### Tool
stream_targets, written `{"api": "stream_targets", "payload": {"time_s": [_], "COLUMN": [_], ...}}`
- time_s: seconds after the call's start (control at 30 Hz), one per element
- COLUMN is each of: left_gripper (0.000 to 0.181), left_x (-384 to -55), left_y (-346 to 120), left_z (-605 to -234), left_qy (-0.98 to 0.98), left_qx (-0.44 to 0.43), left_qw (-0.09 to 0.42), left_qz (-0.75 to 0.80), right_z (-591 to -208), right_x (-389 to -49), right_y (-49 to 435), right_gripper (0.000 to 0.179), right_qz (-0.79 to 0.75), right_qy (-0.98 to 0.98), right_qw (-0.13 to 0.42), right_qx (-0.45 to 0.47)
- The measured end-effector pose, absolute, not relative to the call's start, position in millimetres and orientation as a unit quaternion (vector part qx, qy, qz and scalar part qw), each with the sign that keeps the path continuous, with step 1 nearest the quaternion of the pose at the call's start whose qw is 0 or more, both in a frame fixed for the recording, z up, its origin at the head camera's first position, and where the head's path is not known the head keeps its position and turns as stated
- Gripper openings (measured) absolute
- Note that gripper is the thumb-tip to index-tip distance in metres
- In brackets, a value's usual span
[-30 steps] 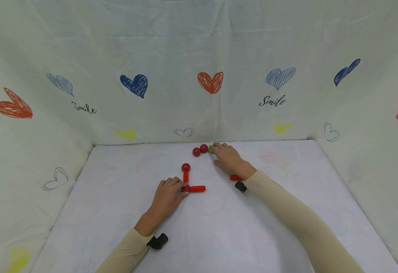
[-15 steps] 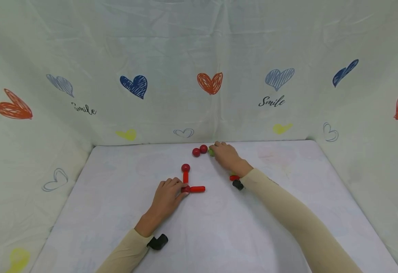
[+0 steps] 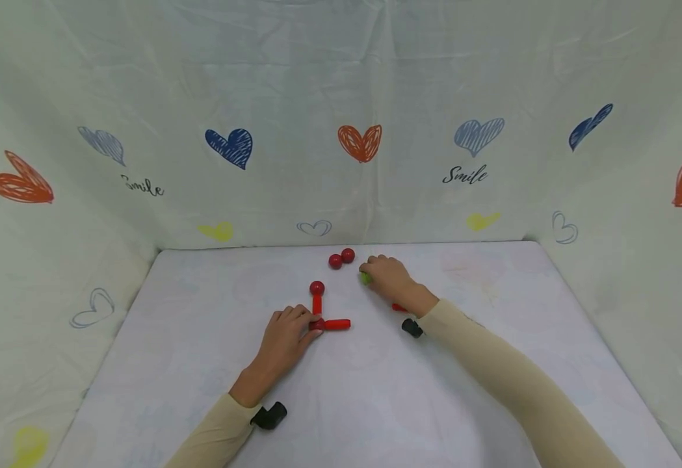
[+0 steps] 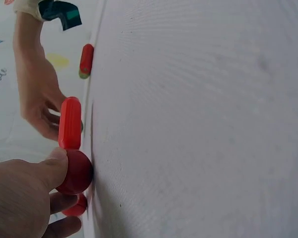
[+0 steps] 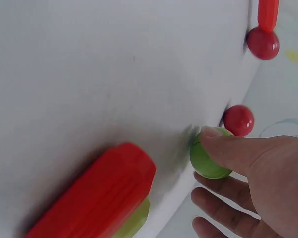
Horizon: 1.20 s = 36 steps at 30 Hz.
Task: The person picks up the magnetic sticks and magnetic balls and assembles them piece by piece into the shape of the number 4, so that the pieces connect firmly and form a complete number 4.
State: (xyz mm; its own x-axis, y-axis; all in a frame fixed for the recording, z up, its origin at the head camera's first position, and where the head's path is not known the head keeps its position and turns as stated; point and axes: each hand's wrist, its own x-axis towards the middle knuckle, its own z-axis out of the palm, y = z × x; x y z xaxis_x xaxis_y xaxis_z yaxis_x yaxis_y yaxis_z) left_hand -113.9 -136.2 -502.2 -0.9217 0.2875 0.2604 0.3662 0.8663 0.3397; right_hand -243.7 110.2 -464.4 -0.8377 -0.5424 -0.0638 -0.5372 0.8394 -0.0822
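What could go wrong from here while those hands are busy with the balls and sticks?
The green ball in the right hand is round, so it might slip and roll.

If the left hand jolts the red corner ball, the two red sticks meeting it could shift.

The two far red balls might roll if bumped.

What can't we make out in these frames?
Head: most of the green ball, covered by the right hand.
Right wrist: one end of the red stick, cut by bottom edge; yellow-green piece, mostly behind it.
Left wrist: farther red ball, partly behind the left hand.
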Motion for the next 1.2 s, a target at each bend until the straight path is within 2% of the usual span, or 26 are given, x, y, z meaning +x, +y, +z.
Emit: {"api": "stream_targets", "payload": {"time_s": [0.3,0.57,0.73,1.2], "left_gripper": [0.032,0.032,0.033,0.034], "left_x": [-113,-113,-113,-112], "left_y": [-136,-136,-136,-136], "left_z": [-501,-502,-502,-501], "left_qy": [-0.96,-0.96,-0.959,-0.96], "left_qx": [-0.17,-0.169,-0.169,-0.167], "left_qw": [0.1,0.101,0.103,0.104], "left_qz": [-0.199,-0.199,-0.204,-0.201], "right_z": [-462,-459,-462,-470], "right_x": [-207,-178,-169,-159], "right_y": [111,114,117,114], "right_gripper": [0.032,0.036,0.041,0.036], "right_qz": [-0.055,-0.1,-0.112,-0.137], "right_qy": [0.944,0.936,0.935,0.929], "right_qw": [0.005,0.029,0.043,0.033], "right_qx": [-0.326,-0.337,-0.333,-0.341]}}
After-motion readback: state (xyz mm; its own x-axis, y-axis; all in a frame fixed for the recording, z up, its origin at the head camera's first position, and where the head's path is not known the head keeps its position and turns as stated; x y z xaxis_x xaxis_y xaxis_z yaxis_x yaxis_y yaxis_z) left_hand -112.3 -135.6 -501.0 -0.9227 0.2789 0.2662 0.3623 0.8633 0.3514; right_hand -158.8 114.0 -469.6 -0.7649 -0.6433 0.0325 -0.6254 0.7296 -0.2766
